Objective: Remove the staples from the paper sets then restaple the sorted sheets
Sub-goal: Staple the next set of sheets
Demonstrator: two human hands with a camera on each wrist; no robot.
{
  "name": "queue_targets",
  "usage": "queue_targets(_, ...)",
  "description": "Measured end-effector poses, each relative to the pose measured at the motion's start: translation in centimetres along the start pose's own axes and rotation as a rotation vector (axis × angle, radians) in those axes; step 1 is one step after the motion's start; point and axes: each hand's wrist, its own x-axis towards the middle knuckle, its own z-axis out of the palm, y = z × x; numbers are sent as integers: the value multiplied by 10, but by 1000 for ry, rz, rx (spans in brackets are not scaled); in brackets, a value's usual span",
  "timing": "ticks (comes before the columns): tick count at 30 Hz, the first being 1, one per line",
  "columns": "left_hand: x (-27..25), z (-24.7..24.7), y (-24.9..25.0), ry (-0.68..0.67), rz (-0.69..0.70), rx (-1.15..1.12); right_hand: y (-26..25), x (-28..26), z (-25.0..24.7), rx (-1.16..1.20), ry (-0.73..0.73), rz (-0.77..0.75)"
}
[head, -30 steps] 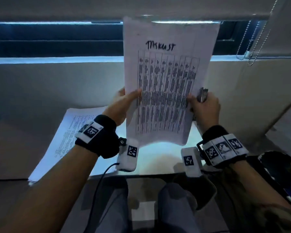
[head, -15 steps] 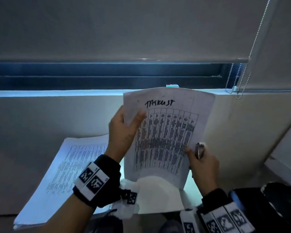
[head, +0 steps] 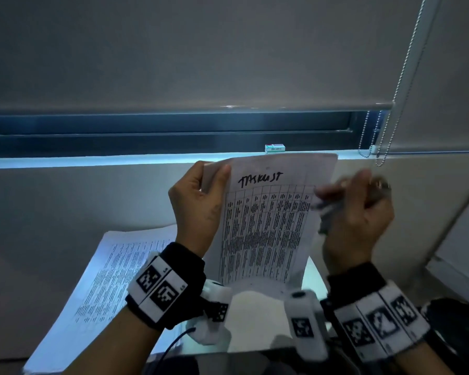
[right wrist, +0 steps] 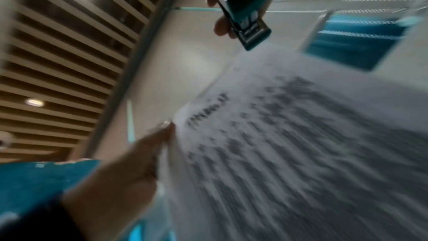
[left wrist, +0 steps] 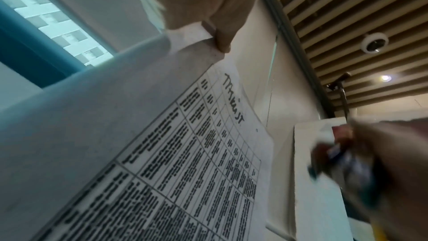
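Printed sheets point(head: 100, 282) lie stacked on the table at the far left. Beside them the left hand point(head: 198, 204) pinches the top left corner of the paper set point(head: 268, 226), holding it upright, headed with handwriting over a table. To the right, the blurred right hand point(head: 355, 212) grips a teal stapler point(right wrist: 245, 19) near the set's upper right edge. A small box point(head: 274, 148) sits on the windowsill behind.
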Motion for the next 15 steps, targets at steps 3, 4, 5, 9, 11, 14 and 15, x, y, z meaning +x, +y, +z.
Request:
queue_targets(3, -5, 0, 5, -2, 39, 27, -28, 12, 52, 111, -93, -121)
queue_targets(4, -7, 0, 6, 1, 66, 36, -29, 15, 67, 94, -119, -128)
queue_targets(5, -8, -1, 7, 4, 92, 45, -29, 16, 79, 63, -146, -125)
queue_targets(9, -12, -1, 11, 3, 170, 77, -9, 9, 97, -57, -240, -90)
queue_targets(11, -12, -2, 11, 7, 188, 95, -1, 3, 98, -87, -262, -83)
queue_targets(14, -12, -1, 9, 19, 190, 112, 6, -3, 100, -142, -257, -127)
queue_targets(15, -13, 0, 9, 21, 186, 110, 8, -3, 100, -164, -249, -152)
